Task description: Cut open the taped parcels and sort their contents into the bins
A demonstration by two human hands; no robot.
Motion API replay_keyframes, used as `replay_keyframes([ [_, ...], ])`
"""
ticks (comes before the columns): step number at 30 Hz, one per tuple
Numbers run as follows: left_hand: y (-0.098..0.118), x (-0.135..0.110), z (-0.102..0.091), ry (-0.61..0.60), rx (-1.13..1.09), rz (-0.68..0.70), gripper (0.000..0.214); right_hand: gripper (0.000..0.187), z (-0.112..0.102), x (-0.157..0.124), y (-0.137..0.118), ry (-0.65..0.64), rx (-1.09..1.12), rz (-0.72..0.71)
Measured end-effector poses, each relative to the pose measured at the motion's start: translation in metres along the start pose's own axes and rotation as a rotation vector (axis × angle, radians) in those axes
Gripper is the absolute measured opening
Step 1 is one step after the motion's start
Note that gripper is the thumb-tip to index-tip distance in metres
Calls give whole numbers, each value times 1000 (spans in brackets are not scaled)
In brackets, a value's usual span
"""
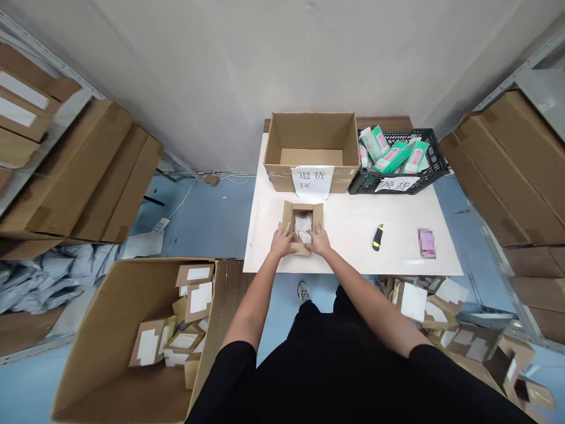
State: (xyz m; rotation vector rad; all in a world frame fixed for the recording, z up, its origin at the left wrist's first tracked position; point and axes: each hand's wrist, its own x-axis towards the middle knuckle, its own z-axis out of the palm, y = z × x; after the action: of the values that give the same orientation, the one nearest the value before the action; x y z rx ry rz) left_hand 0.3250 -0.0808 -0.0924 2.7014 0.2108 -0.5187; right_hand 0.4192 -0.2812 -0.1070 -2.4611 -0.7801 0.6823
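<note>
On the white table, near its front edge, stands a small cardboard box [287,215] with its flaps folded outward. Inside it lies something white and crinkled [302,222], whose kind I cannot make out. My left hand [282,241] rests at the box's left side with its fingers spread. At the opposite side is my right hand [319,239], also with fingers apart, the tips reaching over the box's edge by the white contents. Neither hand is visibly closed around anything. A black and yellow utility knife [377,238] lies on the table to the right of the box.
Behind stand a large open carton [277,176] with a paper sign and a black crate [435,176] of green-and-white boxes. A pink item [426,244] lies at the table's right. Down left is a big carton [101,330] holding parcels; more parcels [415,301] lie down right.
</note>
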Motion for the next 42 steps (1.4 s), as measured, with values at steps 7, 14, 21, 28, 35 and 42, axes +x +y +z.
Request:
replay_keyframes([
  [7, 17, -17, 36, 242, -26, -19, 14, 22, 36, -35, 18, 72, -93, 110],
  [14, 114, -13, 31, 442, -55, 184, 18, 17, -20, -98, 82, 500, 21, 3],
  [21, 356, 31, 51, 354, -10, 581, 18, 16, -119, -268, 217, 878, 87, 309],
  [28, 638, 1, 155, 93, 48, 997, 23, 21, -153, -503, 365, 1104, 21, 747],
  [35, 824, -45, 242, -54, 29, 1296, 29, 24, -158, -667, 451, 1231, -94, 1074],
  [42, 894, -64, 275, -109, -32, 1203, 82, 61, -139, -734, 488, 1379, -8, 1218],
])
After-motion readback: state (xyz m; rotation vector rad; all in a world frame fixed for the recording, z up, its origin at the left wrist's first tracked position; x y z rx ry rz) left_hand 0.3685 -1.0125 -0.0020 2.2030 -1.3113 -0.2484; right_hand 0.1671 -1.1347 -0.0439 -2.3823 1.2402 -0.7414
